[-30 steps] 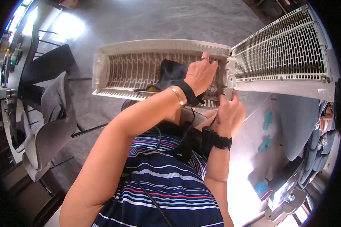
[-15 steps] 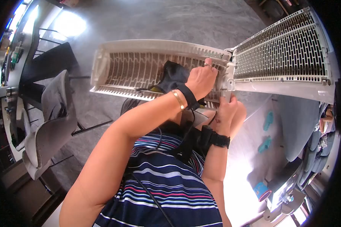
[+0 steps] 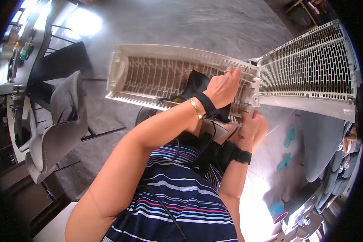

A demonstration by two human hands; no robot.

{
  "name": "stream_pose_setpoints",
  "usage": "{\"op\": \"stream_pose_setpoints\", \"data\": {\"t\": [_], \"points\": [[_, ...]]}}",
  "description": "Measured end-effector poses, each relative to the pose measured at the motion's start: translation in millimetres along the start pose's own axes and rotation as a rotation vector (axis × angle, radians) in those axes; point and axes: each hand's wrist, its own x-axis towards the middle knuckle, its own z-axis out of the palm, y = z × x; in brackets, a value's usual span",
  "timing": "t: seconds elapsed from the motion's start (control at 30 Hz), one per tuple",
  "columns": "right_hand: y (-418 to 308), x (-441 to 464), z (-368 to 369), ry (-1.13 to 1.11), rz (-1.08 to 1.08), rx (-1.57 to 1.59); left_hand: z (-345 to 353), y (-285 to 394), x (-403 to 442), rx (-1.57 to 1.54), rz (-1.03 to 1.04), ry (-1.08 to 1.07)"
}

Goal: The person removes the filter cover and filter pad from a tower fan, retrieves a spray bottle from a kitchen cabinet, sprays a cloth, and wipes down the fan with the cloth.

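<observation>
A long white plastic casing with slotted walls (image 3: 149,50), like half of an appliance housing, lies open side up across my lap. Brown dust shows on its slats. My left hand (image 3: 224,88) is inside its right end, fingers curled and pointing at the end slats; what they hold is hidden. Under that hand lies a black piece, perhaps cloth (image 3: 195,84). Below the casing's right end, my right hand (image 3: 252,124) grips its edge near a small bracket. A second slotted white panel (image 3: 306,66) extends to the right, meeting the casing at that end.
A grey chair (image 3: 62,117) stands on the left, beside a long counter (image 3: 34,60) with items on it. Teal slippers (image 3: 289,137) lie on the grey floor (image 3: 181,20) to the right. A blue-and-red container (image 3: 277,212) is at lower right. Dark cables hang around my lap.
The whole view has shifted, so everything appears a little further right and mostly lower. My left hand stays at the casing's right end, its fingers slightly repositioned. My right hand keeps its grip.
</observation>
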Motion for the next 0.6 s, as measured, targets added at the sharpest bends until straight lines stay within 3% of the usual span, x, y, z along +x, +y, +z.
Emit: {"op": "stream_pose_setpoints", "data": {"t": [0.1, 0.2, 0.27, 0.4, 0.6], "points": [[11.6, 2.9, 4.9, -0.026, -0.045, 0.208, 3.7, 0.9, 0.6, 0.183, 0.022, -0.034], [-0.6, -4.7, 1.3, -0.014, -0.051, 0.099, 6.7, 2.5, 1.5, 0.259, -0.043, -0.060], [-5.2, -9.6, -0.1, 0.104, -0.178, -0.196, 11.3, 0.7, -5.4, 0.341, -0.072, 0.007], [21.1, 2.6, 10.0, 0.102, -0.183, 0.020, 12.0, 0.3, -6.3, 0.422, -0.105, -0.005], [-12.8, -10.7, -2.2, 0.180, -0.257, -0.202, 25.3, -6.9, -8.6, 0.494, -0.165, -0.024]]}}
